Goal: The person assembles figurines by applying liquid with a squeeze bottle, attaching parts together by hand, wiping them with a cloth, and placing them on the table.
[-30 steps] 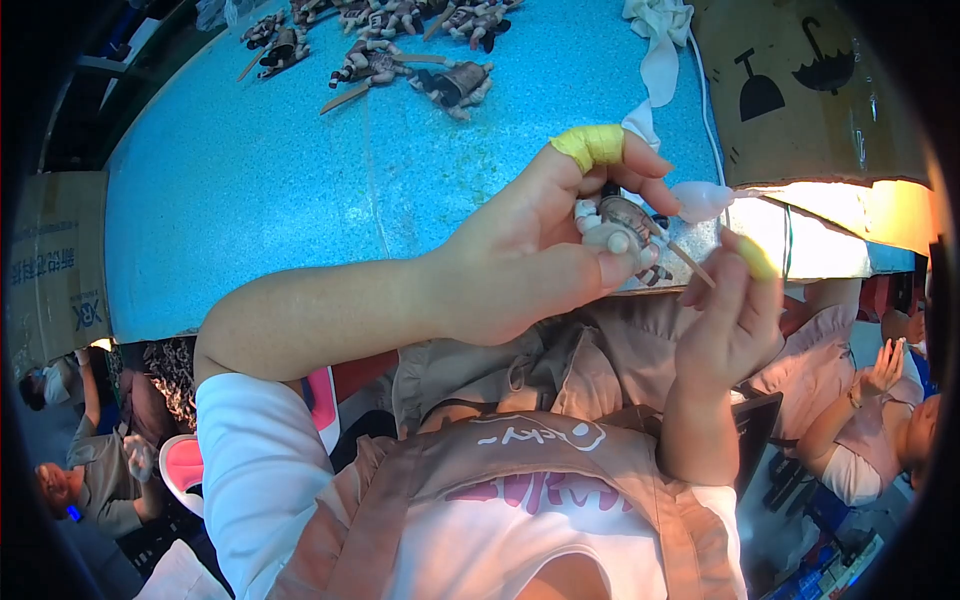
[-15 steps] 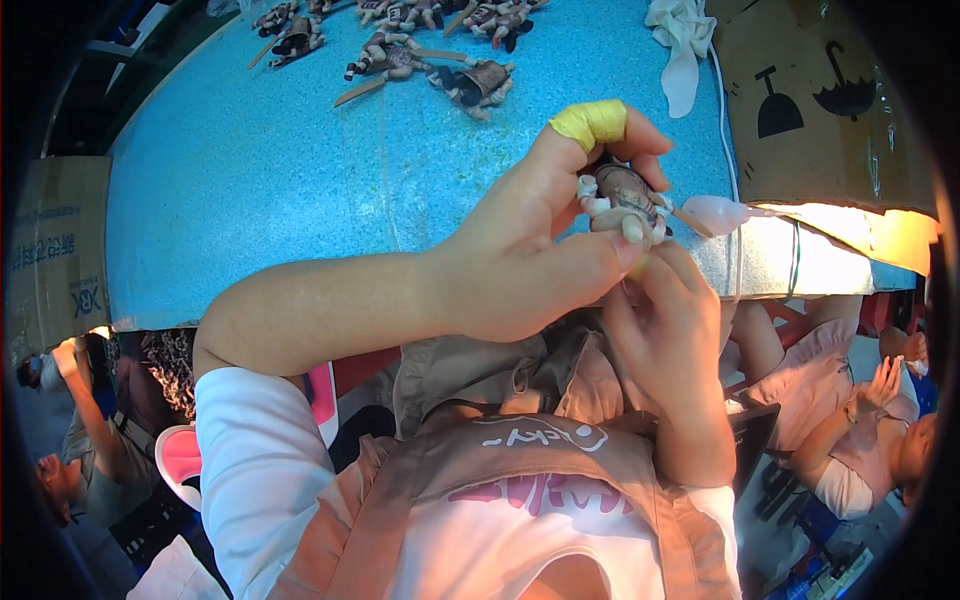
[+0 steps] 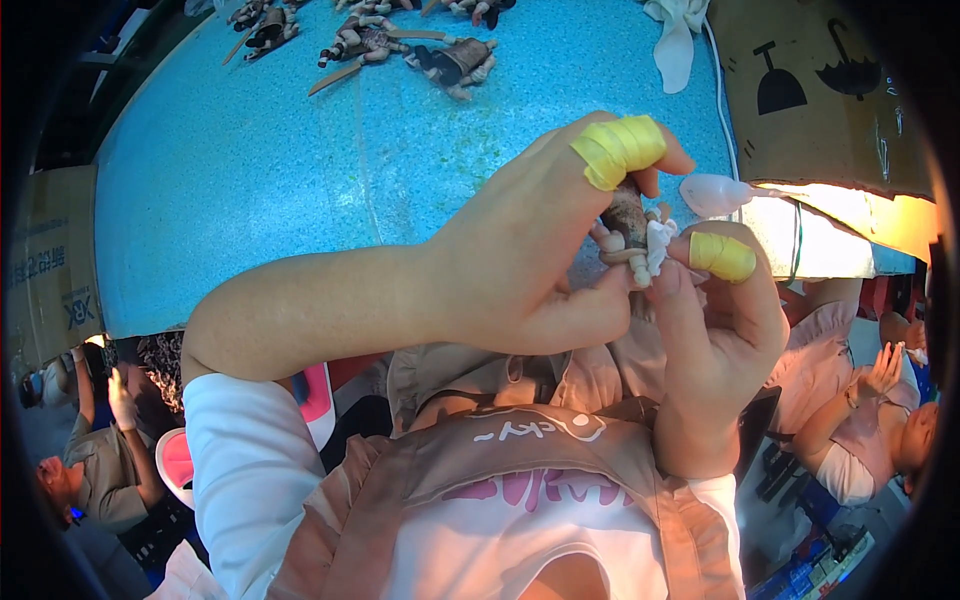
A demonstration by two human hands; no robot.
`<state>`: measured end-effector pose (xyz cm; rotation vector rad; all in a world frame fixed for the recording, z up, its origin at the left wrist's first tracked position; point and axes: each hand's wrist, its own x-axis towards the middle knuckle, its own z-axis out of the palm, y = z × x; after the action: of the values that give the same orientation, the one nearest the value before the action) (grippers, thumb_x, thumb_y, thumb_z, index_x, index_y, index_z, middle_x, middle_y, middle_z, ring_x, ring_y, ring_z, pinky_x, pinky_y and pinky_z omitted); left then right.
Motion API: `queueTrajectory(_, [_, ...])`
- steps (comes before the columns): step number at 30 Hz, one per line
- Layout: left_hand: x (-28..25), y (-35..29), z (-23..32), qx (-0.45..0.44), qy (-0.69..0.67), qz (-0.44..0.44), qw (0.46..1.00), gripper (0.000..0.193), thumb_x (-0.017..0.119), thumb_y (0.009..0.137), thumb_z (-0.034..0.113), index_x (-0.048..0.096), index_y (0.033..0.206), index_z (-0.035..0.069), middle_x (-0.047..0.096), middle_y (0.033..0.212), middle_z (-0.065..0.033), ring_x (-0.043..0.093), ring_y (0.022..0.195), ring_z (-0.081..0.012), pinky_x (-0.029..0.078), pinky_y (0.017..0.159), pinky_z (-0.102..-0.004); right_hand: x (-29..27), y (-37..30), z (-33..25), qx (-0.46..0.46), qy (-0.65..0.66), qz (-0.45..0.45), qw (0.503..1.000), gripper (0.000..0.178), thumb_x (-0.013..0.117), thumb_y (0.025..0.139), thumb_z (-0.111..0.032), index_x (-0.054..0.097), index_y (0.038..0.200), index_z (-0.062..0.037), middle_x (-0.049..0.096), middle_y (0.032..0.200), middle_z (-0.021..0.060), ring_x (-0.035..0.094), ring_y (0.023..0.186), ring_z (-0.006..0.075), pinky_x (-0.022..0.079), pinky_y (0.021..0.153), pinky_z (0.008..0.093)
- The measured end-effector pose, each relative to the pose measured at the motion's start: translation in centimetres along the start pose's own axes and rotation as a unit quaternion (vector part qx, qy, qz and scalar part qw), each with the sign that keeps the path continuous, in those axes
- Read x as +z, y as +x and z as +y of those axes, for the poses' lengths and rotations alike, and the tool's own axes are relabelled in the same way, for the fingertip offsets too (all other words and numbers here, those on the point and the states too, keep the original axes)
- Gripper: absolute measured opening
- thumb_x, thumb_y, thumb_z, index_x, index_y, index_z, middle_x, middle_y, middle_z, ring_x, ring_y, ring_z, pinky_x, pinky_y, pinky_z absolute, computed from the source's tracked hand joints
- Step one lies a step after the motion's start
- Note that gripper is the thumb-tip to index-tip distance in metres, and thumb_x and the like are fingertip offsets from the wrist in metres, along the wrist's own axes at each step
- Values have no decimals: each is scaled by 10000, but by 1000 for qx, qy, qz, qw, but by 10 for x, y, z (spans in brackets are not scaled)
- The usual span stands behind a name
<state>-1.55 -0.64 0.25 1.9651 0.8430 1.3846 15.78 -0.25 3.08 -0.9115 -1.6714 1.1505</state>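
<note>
My left hand, a yellow wrap round one finger, grips a small painted figurine with a brown body and pale limbs. Its fingers curl over the far end and its thumb presses the near side. My right hand, also with a yellow-wrapped finger, pinches a small white piece at the figurine's right side. Whether that piece is part of the figurine or a scrap of cloth, I cannot tell. Both hands meet above the table's near edge, and the fingers cover much of the figurine.
Several similar figurines lie on the blue tabletop at the far side. A small translucent bottle with a thin nozzle is just right of my hands, near a cardboard box. White cloth lies at the back; co-workers sit either side.
The figurine has turned within my left hand. My right hand has moved from beneath it to its right side, now pinching the white piece. The view has shifted slightly.
</note>
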Motion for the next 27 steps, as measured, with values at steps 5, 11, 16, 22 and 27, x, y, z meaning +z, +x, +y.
queueTrajectory(5, [4,2,10,-49,6,-46,998,602,568,663,36,361,1226,-6,480,976,-102,489,783,-159,424,692,-272,-11,9,-5,-160,-143,-69,974,189,657,674,79,612,848,22,569,802,109,560,672,184,460,569,258])
queueTrajectory(11, [5,-3,9,-86,-7,-85,993,679,570,647,13,298,1269,6,477,1000,-105,500,838,-173,426,737,-283,-5,11,-2,-199,-160,-125,959,200,656,673,67,620,859,5,543,808,109,549,653,195,449,541,266])
queueTrajectory(16, [9,-4,2,-93,-123,-20,988,692,563,664,22,243,1277,24,472,974,-133,500,821,-201,421,723,-291,-10,7,-1,-197,-173,-71,962,215,671,667,77,608,864,17,553,799,121,555,636,199,449,528,275])
queueTrajectory(22, [1,4,5,-86,-172,42,981,686,561,710,21,206,1297,29,459,1010,-120,471,816,-123,396,717,-243,-10,2,-1,-214,-202,-46,955,197,679,665,69,594,842,41,566,777,140,575,638,227,470,548,289])
queueTrajectory(27, [1,11,-3,45,-143,79,986,647,568,729,30,230,1280,9,461,983,-112,466,815,-127,386,713,-239,-2,-1,13,-139,-202,-78,966,178,625,687,91,584,852,40,570,813,151,588,679,267,474,589,294])
